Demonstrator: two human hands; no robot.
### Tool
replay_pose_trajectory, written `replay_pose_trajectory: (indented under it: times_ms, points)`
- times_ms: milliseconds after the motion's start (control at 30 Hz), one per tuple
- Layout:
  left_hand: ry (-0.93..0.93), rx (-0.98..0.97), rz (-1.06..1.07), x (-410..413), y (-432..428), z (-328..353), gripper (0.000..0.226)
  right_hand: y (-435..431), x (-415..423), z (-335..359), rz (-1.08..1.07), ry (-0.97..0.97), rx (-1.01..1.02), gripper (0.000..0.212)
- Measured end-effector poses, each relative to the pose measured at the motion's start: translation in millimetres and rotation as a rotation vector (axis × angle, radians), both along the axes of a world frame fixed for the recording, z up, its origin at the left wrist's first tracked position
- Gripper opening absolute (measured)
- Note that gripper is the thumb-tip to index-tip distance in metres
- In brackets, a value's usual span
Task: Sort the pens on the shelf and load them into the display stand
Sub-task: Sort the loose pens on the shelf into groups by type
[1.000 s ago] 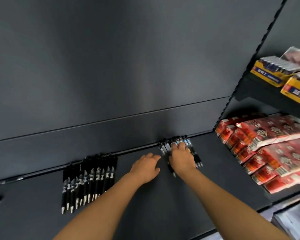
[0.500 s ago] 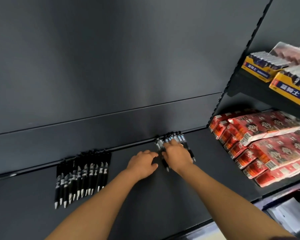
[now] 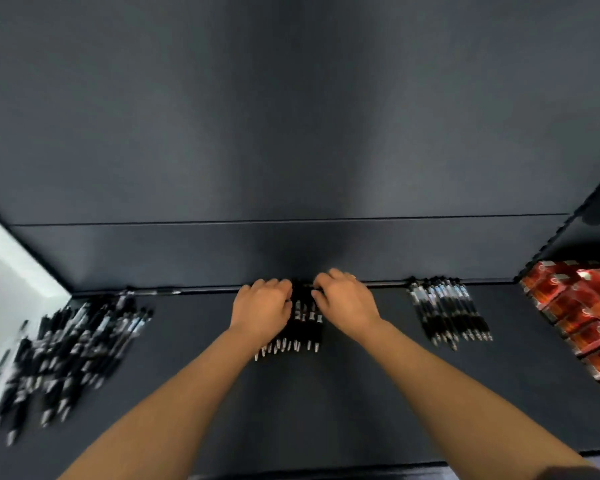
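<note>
Pens: a row of black pens [image 3: 305, 323] lies flat on the shelf [image 3: 291, 410], side by side. Their silver tips point toward the person and their top ends are under and between the fingertips of both hands.
Left hand [image 3: 262, 311]: palm down over the left part of the row, hiding the pens beneath it. Only those pens' tips show, below the wrist.
Left fingers [image 3: 278, 289]: bent, with their ends down on the top ends of the pens. I cannot tell whether they grasp a pen or only press.
Right hand [image 3: 347, 304]: palm down at the right edge of the row, with the wrist off to the right of it.
Right fingers [image 3: 326, 284]: bent, with their ends on the pens' top ends, close to the left fingers. Grasping or pressing, I cannot tell.
Back wall [image 3: 291, 133]: dark, just beyond the fingertips.
Right pens [image 3: 447, 313]: a second row, well to the right of the right fingers, with pale labels and tips toward the person.
Heap [image 3: 73, 355]: loose black pens well to the left of the left fingers, blurred and lying at mixed angles.
Packets [image 3: 582, 306]: red, stacked at the far right, beyond the right pens.
Panel [image 3: 7, 271]: white, at the far left, beyond the heap.
</note>
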State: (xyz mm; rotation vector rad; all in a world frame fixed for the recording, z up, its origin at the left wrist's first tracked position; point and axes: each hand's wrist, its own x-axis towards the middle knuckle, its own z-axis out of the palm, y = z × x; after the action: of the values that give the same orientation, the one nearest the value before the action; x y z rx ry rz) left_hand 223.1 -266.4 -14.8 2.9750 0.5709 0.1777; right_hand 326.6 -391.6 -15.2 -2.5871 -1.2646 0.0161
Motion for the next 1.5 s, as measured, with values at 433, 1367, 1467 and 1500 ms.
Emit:
replay_pose_trajectory:
  times_ms: [433,1367,1467,1500]
  points:
    - [0.095,-0.001,0.155,-163.1,149.2,-10.9,0.022,154.9,-141.3,-5.0,0.163,0.105,-0.062,0.023]
    - [0.172,-0.037,0.346,-214.6,207.9,-34.6,0.039,244.9,-181.6,-50.1,0.401,0.272,-0.288,0.037]
    - [0.220,0.009,0.249,-206.9,203.0,-36.0,0.037,240.1,-176.0,-51.1,0.393,0.269,-0.259,0.037]
    - [0.241,0.024,0.224,-204.2,201.0,-36.7,0.037,238.2,-174.5,-50.5,0.390,0.270,-0.248,0.037]
